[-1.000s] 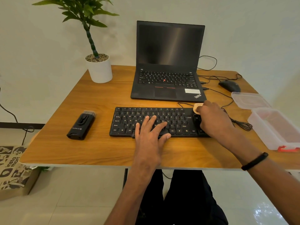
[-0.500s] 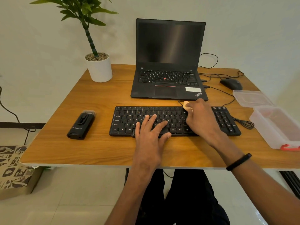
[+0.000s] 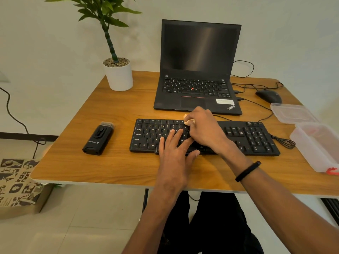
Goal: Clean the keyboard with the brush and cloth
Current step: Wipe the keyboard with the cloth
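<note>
The keyboard (image 3: 204,137) lies across the middle of the tabletop (image 3: 113,162), just in front of the laptop (image 3: 198,70), its cable trailing off to the right. We hold it steady with our left hand (image 3: 175,156), fingers spread flat over the letter keys and gripping nothing. Our right hand (image 3: 206,131) is curled around a small pale cloth (image 3: 188,121), of which only a corner shows past the fingers, pressed on the keys near the upper middle rows.

To wipe well, we judge it best to keep the left palm's weight on the lower edge so the board does not slide, and to draw the cloth along each row with light, even pressure, so that no key is skipped and none is pried up.

The keyboard is black, full-size, with a number pad at its right end and white legends; whether dust remains between the keys is too fine to tell. The brush (image 3: 99,139), a black tool with bristles at its far end, rests on the tabletop well to the left, untouched.
</note>
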Motion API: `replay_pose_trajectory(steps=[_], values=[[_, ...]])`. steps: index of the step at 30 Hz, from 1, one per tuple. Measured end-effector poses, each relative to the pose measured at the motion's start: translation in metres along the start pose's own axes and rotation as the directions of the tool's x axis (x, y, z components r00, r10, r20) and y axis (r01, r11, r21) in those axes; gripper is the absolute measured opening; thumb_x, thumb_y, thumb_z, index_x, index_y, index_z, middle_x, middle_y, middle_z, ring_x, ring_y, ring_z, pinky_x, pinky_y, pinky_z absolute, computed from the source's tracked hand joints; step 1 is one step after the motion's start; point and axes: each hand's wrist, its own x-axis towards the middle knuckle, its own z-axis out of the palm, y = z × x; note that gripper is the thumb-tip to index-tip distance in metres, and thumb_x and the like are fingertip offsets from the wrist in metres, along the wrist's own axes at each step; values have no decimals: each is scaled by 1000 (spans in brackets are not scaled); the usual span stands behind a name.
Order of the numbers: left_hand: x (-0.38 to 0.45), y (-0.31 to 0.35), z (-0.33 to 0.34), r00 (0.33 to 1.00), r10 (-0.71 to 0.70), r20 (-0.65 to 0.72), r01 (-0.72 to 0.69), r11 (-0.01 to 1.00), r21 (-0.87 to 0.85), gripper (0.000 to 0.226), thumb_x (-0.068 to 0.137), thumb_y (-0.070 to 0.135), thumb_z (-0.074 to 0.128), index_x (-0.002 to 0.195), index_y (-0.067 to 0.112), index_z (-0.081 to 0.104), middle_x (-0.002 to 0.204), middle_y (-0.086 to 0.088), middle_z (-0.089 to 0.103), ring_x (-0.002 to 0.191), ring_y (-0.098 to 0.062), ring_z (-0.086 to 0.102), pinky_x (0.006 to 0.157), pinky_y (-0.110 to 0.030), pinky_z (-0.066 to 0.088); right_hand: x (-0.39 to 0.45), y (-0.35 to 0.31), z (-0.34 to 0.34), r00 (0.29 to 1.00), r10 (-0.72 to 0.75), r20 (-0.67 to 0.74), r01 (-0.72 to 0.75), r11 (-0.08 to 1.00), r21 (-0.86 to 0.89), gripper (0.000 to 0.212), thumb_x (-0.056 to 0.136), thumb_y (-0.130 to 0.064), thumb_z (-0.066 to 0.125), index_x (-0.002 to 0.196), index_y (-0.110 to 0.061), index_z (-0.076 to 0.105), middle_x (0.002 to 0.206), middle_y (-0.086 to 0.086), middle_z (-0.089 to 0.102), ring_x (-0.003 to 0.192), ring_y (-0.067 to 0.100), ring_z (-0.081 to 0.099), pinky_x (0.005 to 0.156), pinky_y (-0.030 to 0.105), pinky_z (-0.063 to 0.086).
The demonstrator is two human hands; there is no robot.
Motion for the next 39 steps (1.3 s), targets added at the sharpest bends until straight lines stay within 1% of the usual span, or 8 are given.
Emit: replay_pose_trajectory(steps=[12, 16, 18, 20, 23, 27, 31, 39], values=[[-7, -16, -17, 997, 73, 5, -73, 997, -40, 50, 97, 25, 69, 144, 33, 56, 168, -1, 26, 158, -17, 6, 123, -37, -16, 14, -15, 13, 988, -154, 28, 148, 978, 145, 19, 99, -16, 63, 110, -21, 77, 119, -1, 67, 117, 20, 59, 104, 35, 46], [-10, -21, -19, 996, 94, -2, -94, 995, -38, 51, 92, 28, 75, 141, 33, 58, 168, -1, 25, 158, -18, 7, 129, -51, -4, 17, -29, 15, 977, -209, 39, 201, 968, 151, 20, 97, -20, 67, 115, -20, 75, 117, -1, 69, 114, 18, 61, 100, 31, 47], [-17, -26, -28, 995, 29, -93, -27, 999, 23, 66, 86, 38, 80, 146, 35, 52, 168, -1, 23, 158, -20, 7, 129, -53, 5, 17, -28, 14, 977, -208, 45, 202, 974, 104, 28, 96, -23, 69, 124, -18, 71, 121, 1, 67, 116, 19, 60, 98, 28, 44], [-27, -35, -44, 963, -164, -214, 185, 980, 79, 91, 76, 55, 81, 154, 37, 38, 169, 0, 18, 157, -20, 6, 129, -50, 5, 17, -23, 11, 980, -187, 64, 184, 982, 45, 33, 96, -25, 70, 128, -16, 69, 126, 3, 64, 117, 20, 59, 97, 27, 42], [-35, -56, -69, 889, -390, -240, 389, 920, -53, 122, 63, 65, 84, 162, 33, 19, 167, -2, 26, 154, -22, 20, 127, -49, 20, 19, -25, 12, 979, -182, 89, 184, 983, -15, 28, 97, -21, 68, 123, -12, 72, 125, 6, 63, 114, 22, 61, 94, 28, 46], [-35, -68, -76, 881, -392, -267, 346, 916, -201, 120, 64, 57, 87, 162, 32, 21, 155, 0, 49, 140, -19, 44, 116, -37, 38, 27, -44, 20, 978, -188, 91, 193, 980, -48, 21, 96, -14, 67, 115, -10, 75, 117, 7, 63, 101, 23, 63, 85, 36, 55], [-36, -71, -74, 880, -372, -296, 328, 926, -188, 119, 65, 53, 90, 161, 38, 20, 150, 0, 54, 136, -18, 49, 106, -27, 35, 36, -60, 35, 981, -183, 59, 187, 980, -72, 16, 93, -11, 71, 109, -9, 76, 113, 7, 62, 97, 22, 63, 83, 38, 58], [-34, -73, -75, 888, -371, -272, 337, 927, -163, 121, 68, 46, 91, 162, 38, 15, 148, -1, 56, 135, -19, 49, 106, -28, 35, 38, -97, 56, 969, -245, -42, 243, 969, -45, 15, 92, -13, 72, 107, -12, 73, 111, 6, 63, 102, 25, 59, 85, 37, 56]])
